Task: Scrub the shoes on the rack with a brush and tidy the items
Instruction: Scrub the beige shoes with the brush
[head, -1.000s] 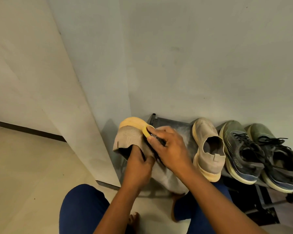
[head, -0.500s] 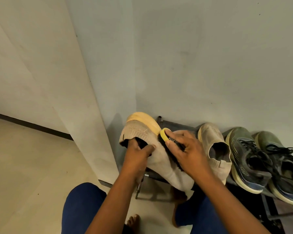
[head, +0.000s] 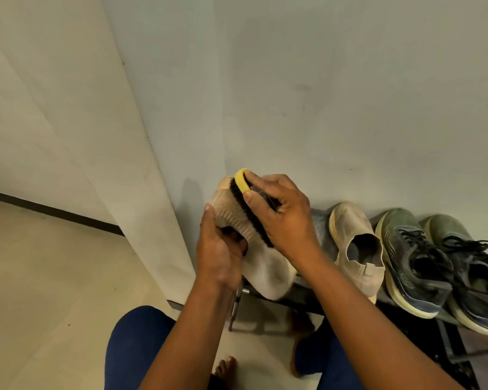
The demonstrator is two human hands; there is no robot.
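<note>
Right hand (head: pixel 282 218) has its fingers (head: pixel 261 182) wrapped tight around a brush (head: pixel 247 198) with a yellow back and dark bristles, pressed flat against the knit collar of a beige slip-on shoe (head: pixel 254 249) in the middle of the frame. Left hand (head: pixel 219 251) grips that same shoe from the lower left, fingers tucked into the opening, thumb up along the side, so the shoe is held up just in front of the left end of the shoe rack (head: pixel 302 301). On the rack to the right sits the matching beige slip-on (head: pixel 355 243), then a pair of olive-green lace-up sneakers (head: pixel 440 263) side by side toward the right edge. Knees in dark blue trousers (head: pixel 135 347) show at the bottom, with bare toes on the floor tiles (head: pixel 54 291).
</note>
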